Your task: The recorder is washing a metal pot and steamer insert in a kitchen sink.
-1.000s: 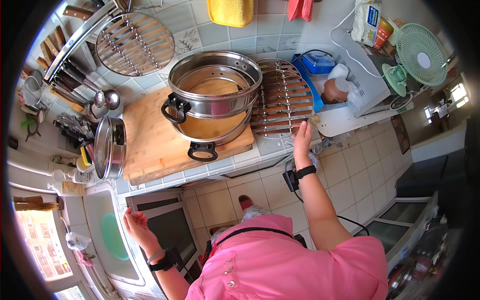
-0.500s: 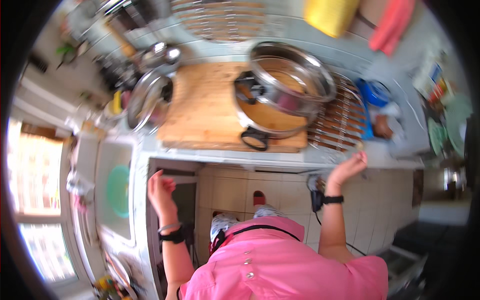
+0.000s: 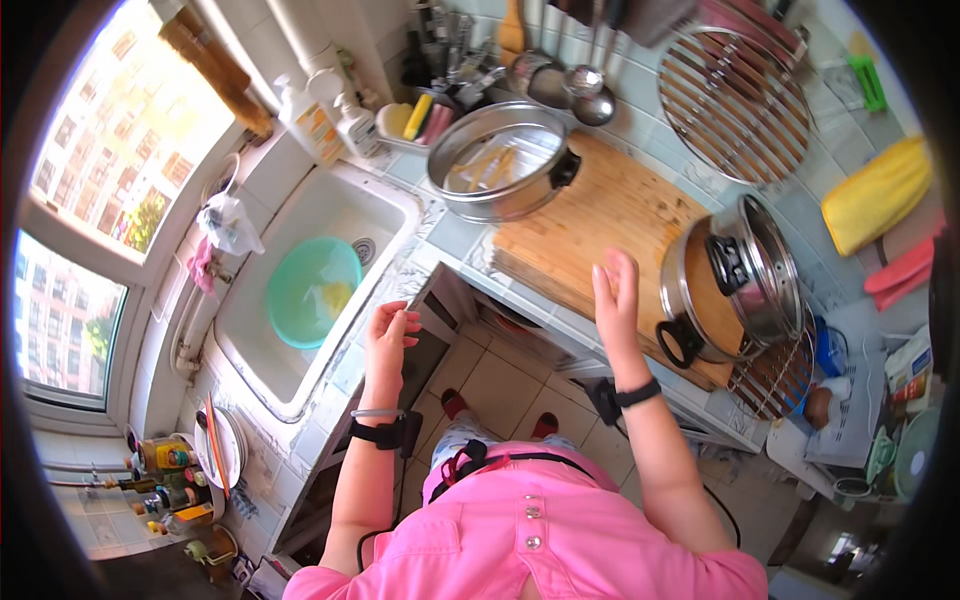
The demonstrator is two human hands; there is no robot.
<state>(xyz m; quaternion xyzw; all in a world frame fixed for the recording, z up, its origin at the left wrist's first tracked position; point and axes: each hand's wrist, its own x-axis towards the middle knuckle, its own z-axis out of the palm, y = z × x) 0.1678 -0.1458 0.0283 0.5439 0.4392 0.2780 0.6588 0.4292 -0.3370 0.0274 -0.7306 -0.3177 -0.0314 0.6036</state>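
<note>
My left hand hovers by the counter edge beside the sink, its fingers loosely bent and apart, with nothing in it. In front of the wooden cutting board is my right hand, fingers stretched out and empty. A green basin sits in the sink with a yellow piece in it. At the board's left end stands a steel pot with pale strips inside that I cannot make out. Two steel pots lean together at the right end, the smaller one tilted on the wider one.
Soap bottles and a utensil holder stand behind the sink. Ladles and a round slatted rack hang on the tiles. Another rack lies under the right pots. Plates rest at lower left. Cables hang near my right arm.
The view has swung left toward the sink. My right hand has gone from the counter's right part to before the board; my left is now next to the sink. Both stay empty.
</note>
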